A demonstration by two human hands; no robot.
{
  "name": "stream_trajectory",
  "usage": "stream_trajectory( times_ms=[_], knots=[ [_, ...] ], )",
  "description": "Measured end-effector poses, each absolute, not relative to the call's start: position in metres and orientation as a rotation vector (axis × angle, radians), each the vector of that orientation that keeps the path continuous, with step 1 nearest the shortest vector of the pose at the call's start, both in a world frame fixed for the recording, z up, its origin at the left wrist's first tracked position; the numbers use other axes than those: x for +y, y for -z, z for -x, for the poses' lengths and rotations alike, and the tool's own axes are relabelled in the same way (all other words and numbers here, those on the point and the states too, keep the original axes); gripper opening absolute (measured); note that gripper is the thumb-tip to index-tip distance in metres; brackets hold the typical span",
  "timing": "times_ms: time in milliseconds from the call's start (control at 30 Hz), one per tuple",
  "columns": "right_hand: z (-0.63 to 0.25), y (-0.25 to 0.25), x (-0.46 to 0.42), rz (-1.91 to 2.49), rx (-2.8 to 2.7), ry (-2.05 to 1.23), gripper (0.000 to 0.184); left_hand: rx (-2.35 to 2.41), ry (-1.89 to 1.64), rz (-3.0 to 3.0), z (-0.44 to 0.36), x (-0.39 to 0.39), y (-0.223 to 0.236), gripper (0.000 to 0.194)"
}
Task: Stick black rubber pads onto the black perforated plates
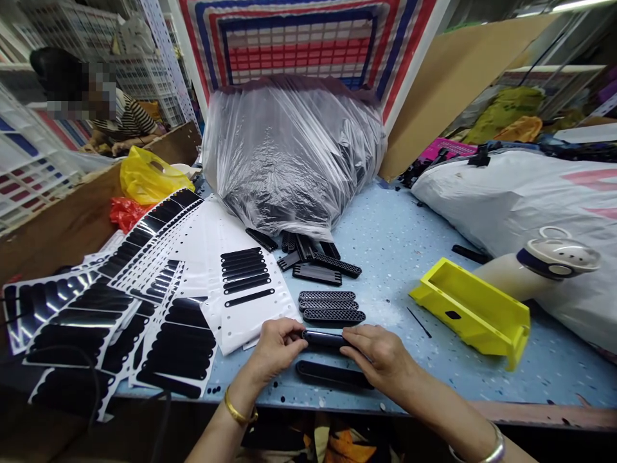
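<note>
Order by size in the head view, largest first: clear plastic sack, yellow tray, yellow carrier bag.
Clear plastic sack, yellow tray, yellow carrier bag; the bag sits farther away, so its rank is unsure.

The view is taken from the person's head, angled forward and down across the table [400, 257]. The left hand [274, 350] and right hand [378, 357] are seen close up near the lower edge, while a plastic bag [289, 154] is framed farther off, toward the top.
</note>
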State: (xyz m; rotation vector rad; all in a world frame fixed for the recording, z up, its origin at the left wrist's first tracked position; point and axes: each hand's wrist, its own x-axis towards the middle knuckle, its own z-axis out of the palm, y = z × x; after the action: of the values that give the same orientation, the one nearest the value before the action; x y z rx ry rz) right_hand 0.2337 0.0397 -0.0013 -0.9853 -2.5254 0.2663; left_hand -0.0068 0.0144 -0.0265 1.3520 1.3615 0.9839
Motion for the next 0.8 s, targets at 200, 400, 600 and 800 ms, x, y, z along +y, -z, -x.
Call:
stream_trajectory(
  times_ms=[200, 400, 600, 800],
  knots=[
    [-0.2317, 0.0018, 0.0388, 1.029, -2.554, -0.242, 0.026, 1.357, -0.989, -1.365, 0.0070, 0.0138, 0.0263, 0.023],
    [-0.2300, 0.0026, 0.0384, 1.049, -2.567, -0.240, 0.027, 1.371, -0.985, -1.376, 0.0076, 0.0134, 0.0272, 0.023],
    [-0.2279, 0.0016, 0.0374, 1.089, -2.568, -0.243, 0.028, 1.370, -0.987, -1.392, 0.0077, 0.0134, 0.0268, 0.022],
    [-0.2279, 0.0014, 0.0401, 1.076, -2.600, -0.258, 0.024, 1.358, -0.991, -1.384, 0.0080, 0.0134, 0.0288, 0.022]
  ],
)
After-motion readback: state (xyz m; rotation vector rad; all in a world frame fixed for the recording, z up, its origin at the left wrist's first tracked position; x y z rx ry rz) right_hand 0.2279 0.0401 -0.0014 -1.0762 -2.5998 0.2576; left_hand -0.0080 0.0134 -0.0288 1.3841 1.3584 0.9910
